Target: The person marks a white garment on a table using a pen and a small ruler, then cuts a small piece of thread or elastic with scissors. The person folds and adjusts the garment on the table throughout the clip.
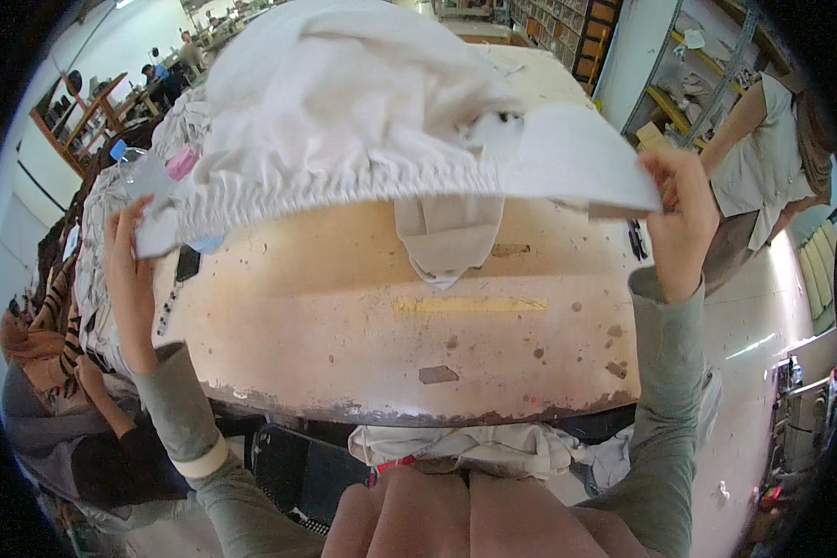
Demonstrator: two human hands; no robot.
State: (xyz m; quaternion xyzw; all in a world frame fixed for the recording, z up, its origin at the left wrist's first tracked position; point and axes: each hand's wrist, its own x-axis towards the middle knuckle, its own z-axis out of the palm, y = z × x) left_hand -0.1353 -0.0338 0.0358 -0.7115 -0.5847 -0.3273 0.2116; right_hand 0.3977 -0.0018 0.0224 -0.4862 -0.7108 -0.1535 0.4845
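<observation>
A white garment (335, 102) with a gathered elastic waistband is stretched out above the table, its body billowing up and away from me. At the left end of the waistband, my left hand (132, 246) pinches the cloth with closed fingers. My right hand (684, 214) grips the flat, ungathered end on the right. Below the band's middle, a pale cloth piece (448, 237) hangs down with a pointed lower edge; whether it belongs to the garment I cannot tell. A small dark spot shows on the fabric right of centre.
The worn wooden table (363, 335) carries a yellow strip (470, 305), a black object (188, 263) and a bottle with a blue cap (130, 158). Cloth heaps line its left side, where another person (102, 456) sits. Garments (763, 149) hang at right by metal shelves (688, 84).
</observation>
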